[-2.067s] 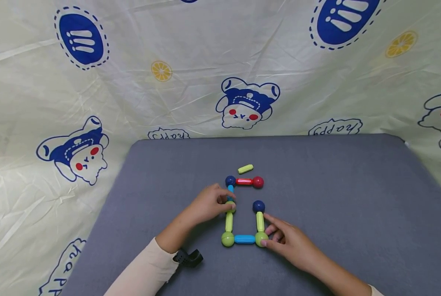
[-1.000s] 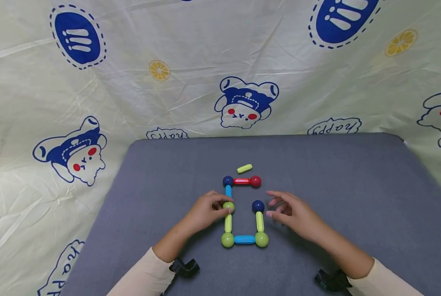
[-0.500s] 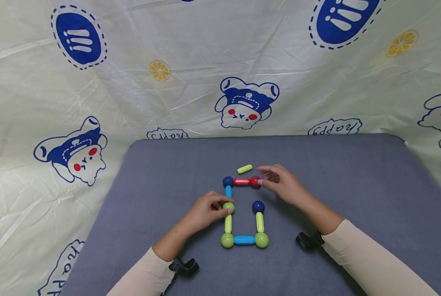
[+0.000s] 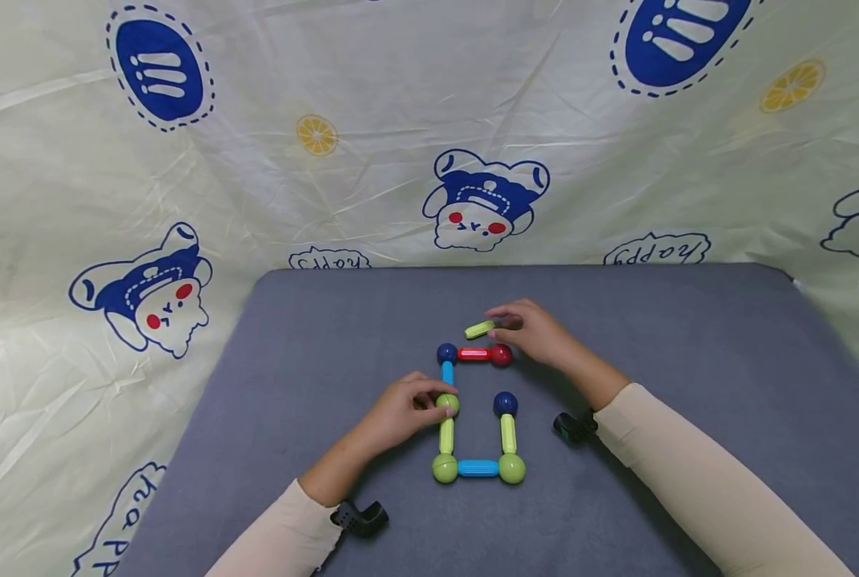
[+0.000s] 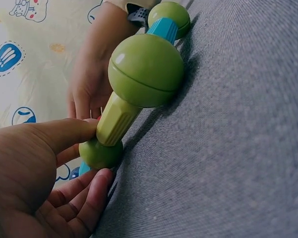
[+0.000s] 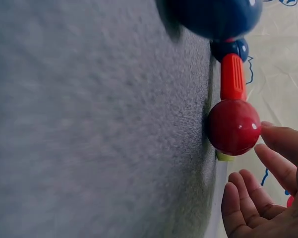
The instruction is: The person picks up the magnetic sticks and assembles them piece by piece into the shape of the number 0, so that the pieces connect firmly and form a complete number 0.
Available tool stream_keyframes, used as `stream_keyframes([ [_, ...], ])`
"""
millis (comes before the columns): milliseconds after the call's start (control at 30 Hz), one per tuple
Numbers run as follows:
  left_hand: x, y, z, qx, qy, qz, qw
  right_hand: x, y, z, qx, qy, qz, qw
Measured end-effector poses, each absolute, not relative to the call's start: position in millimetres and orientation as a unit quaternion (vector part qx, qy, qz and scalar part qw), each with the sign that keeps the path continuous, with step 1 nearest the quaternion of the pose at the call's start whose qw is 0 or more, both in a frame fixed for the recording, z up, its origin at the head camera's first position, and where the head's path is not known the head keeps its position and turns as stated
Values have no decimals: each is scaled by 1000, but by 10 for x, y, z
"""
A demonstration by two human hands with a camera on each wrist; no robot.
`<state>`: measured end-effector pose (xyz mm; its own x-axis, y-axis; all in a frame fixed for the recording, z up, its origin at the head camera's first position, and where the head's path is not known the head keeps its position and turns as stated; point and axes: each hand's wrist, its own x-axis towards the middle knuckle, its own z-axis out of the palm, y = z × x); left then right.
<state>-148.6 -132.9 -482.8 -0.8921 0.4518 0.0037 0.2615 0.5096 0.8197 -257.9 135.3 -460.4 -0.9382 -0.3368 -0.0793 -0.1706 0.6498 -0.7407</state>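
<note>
Your left hand [image 4: 401, 413] rests on the grey felt-like mat [image 4: 689, 361], thumb and fingertips pinching the green plastic ball [image 4: 447, 403] that joins two rods on the left side of the toy frame. In the left wrist view the thumb lies on top of that small green ball [image 5: 100, 153] and the fingers curl beneath it.

From this ball a ribbed yellow-green rod [image 4: 446, 435] runs toward you to a second green ball [image 4: 444, 468], seen large in the left wrist view [image 5: 146, 69]. A light-blue rod [image 4: 477, 468] links it to a third green ball [image 4: 512, 469], and another yellow-green rod [image 4: 507, 433] rises to a dark blue ball [image 4: 505, 403], whose far side is free.

A short light-blue rod [image 4: 447, 373] runs away from you to a second dark blue ball [image 4: 447, 353], joined by a red rod [image 4: 474, 353] to a red ball [image 4: 501, 355].

Your right hand [image 4: 534, 330] lies just beyond the red ball, fingertips at the near end of the loose yellow-green rod [image 4: 479, 329] lying on the mat. The fingers are loosely bent; whether they already pinch the rod cannot be told. In the right wrist view the fingers [image 6: 282, 144] are spread beside the red ball [image 6: 233, 127].

A cream printed cloth [image 4: 256, 160] hangs behind the mat.
</note>
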Motion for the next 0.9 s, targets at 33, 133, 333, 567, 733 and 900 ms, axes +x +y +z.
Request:
stream_keyframes([
  [33, -1481, -1329, -4824, 207, 862, 451, 105, -2604, 1336, -4612, -141, 903, -390, 108],
  [133, -1476, -1331, -4827, 207, 860, 454, 103, -2667, 1281, -4644, -140, 906, -380, 120],
  [333, -1481, -1335, -4839, 208, 862, 452, 99, -2733, 1200, -4693, -153, 912, -358, 130],
  [567, -1486, -1327, -4854, 214, 863, 446, 97, -2747, 1160, -4686, -165, 919, -336, 122],
  [733, -1480, -1318, -4841, 205, 862, 451, 104, -2756, 1139, -4679, -164, 925, -322, 121],
  [900, -1492, -1317, -4842, 201, 865, 448, 103, -2760, 1161, -4675, -150, 919, -342, 123],
])
